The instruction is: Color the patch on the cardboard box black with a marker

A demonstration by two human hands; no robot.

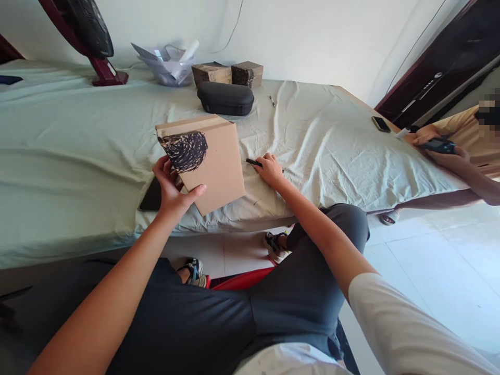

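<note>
My left hand (171, 185) grips the lower left edge of a cardboard box (221, 161), thumb on its front face and fingers behind the side. The box is tilted, and a dense black scribble covers the upper left of that face. To the right of the box, my right hand (270, 169) rests low over the cloth, its fingers closed on a black pen (253, 162) whose tip end points left. Under the left hand lies a dark flat object (150, 197), partly hidden by the hand and box.
Behind the box sit a black hard case (225, 99), two scribbled cardboard boxes (248, 74) and a clear plastic basket (166, 70) of papers. A dark red fan (110, 76) stands back left. A small pen (272, 101) and a phone (380, 124) lie rightward, near another person's hands (447, 148).
</note>
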